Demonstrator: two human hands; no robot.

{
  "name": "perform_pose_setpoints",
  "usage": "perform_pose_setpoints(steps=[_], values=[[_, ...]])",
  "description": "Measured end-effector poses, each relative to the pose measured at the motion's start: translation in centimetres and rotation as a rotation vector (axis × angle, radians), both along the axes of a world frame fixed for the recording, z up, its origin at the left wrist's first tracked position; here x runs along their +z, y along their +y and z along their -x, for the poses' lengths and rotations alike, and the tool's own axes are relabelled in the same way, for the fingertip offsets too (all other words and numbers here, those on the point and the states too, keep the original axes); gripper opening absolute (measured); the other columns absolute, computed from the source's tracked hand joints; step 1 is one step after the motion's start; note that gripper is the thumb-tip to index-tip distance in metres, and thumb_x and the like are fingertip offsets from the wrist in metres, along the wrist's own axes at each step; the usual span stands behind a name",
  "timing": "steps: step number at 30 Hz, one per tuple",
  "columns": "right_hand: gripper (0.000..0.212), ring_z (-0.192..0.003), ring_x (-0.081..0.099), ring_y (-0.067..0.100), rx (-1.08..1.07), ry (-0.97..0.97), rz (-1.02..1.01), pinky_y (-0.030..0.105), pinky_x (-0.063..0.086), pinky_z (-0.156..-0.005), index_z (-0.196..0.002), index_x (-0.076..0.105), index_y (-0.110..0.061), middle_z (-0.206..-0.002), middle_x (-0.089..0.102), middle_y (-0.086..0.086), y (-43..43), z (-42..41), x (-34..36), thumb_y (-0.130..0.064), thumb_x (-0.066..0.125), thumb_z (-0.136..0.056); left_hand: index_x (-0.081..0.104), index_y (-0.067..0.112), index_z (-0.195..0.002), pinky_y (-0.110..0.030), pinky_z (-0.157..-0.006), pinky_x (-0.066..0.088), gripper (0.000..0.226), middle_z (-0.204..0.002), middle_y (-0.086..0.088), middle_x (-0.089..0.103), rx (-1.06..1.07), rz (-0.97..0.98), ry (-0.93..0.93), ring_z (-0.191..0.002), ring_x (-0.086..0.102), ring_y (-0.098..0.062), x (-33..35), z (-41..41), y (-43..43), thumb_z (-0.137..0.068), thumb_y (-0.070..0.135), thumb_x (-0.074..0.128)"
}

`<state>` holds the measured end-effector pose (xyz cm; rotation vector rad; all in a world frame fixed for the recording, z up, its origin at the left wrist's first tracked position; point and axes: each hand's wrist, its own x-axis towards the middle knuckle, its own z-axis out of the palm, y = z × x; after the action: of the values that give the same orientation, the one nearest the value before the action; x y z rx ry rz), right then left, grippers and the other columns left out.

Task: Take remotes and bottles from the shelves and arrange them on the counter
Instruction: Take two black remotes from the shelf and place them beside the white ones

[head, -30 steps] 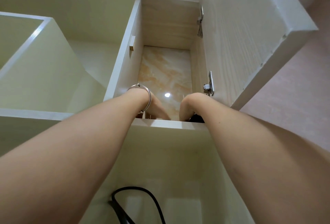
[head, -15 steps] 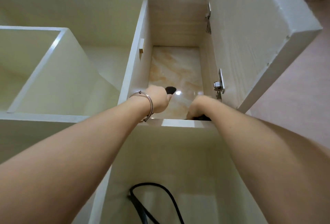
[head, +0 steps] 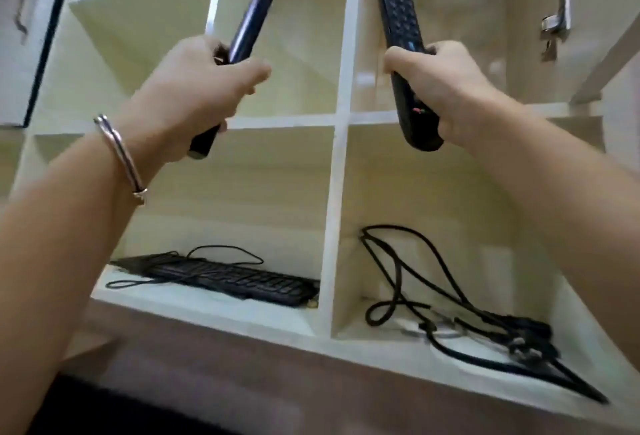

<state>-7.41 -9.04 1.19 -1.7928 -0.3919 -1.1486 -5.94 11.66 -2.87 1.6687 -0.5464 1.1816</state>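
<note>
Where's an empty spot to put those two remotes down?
The brown counter under the shelves looks bare, though it is blurred. A thin strip lies free in front of the keyboard. The lower right compartment is crowded with tangled cables.

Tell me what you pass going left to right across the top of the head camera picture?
Grey metal cabinet handle → slim dark-blue remote → white upright shelf divider → black buttoned remote → silver door hinge.

The left remote (head: 250, 24) (seen edge-on) hides its buttons; cables (head: 531, 332) blurred
</note>
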Motion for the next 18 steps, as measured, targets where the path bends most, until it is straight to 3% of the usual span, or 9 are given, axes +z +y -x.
perform_pose_setpoints(steps=[4,8,10,12,14,18], values=[[0.045,-0.069,0.053,0.01,0.19,0.075,0.054,0.022,0.044,-0.058,-0.115,0.054,-0.01,-0.078,0.051,-0.004,4.2,1.2,-6.7,-0.036,0.065,-0.08,0.052,0.027,-0.075,-0.022,-0.05,0.035,0.014,-0.081,0.007,0.056,0.009,0.084,0.19,-0.058,0.041,-0.009,-7.7,1.9,5.3,-0.084,0.035,0.059],[0.029,-0.054,0.05,0.002,0.373,0.199,0.076,0.017,0.04,-0.052,-0.094,0.057,-0.02,-0.065,0.049,-0.011,8.0,2.2,-15.2,-0.042,0.066,-0.079,0.055,0.029,-0.069,-0.021,-0.046,0.035,0.011,-0.072,0.004,0.052,0.167,0.233,0.39,-0.052,0.042,-0.009,-17.6,5.7,10.9,-0.077,0.031,0.062],[0.025,-0.047,0.051,-0.005,0.473,0.306,0.079,0.011,0.041,-0.047,-0.092,0.058,-0.023,-0.065,0.052,-0.013,9.3,2.1,-20.4,-0.043,0.066,-0.079,0.057,0.027,-0.075,-0.02,-0.042,0.037,0.008,-0.066,0.001,0.047,0.266,0.29,0.483,-0.047,0.045,-0.005,-23.9,8.7,13.0,-0.08,0.025,0.063],[0.025,-0.055,0.055,-0.007,0.556,0.463,0.098,0.006,0.042,-0.048,-0.096,0.058,-0.025,-0.073,0.057,-0.016,10.4,2.2,-26.7,-0.042,0.067,-0.079,0.058,0.025,-0.091,-0.025,-0.051,0.042,0.01,-0.064,0.0,0.046,0.396,0.328,0.6,-0.046,0.048,-0.004,-30.9,12.6,13.9,-0.083,0.023,0.063],[0.027,-0.061,0.058,-0.006,0.625,0.646,0.126,0.002,0.042,-0.048,-0.101,0.057,-0.024,-0.079,0.057,-0.018,11.3,2.9,-34.0,-0.038,0.067,-0.08,0.055,0.026,-0.106,-0.03,-0.065,0.042,0.024,-0.071,0.001,0.052,0.538,0.376,0.772,-0.059,0.049,-0.012,-37.8,17.4,13.8,-0.084,0.026,0.064],[0.032,-0.079,0.059,0.007,0.705,0.976,0.263,0.019,0.043,-0.063,-0.102,0.057,-0.023,-0.084,0.059,-0.017,11.1,6.9,-48.2,-0.035,0.072,-0.076,0.055,0.014,-0.118,-0.034,-0.073,0.037,0.043,-0.101,-0.015,0.061,0.758,0.568,1.115,-0.086,0.056,-0.03,-49.1,28.9,10.8,-0.081,0.033,0.066]])
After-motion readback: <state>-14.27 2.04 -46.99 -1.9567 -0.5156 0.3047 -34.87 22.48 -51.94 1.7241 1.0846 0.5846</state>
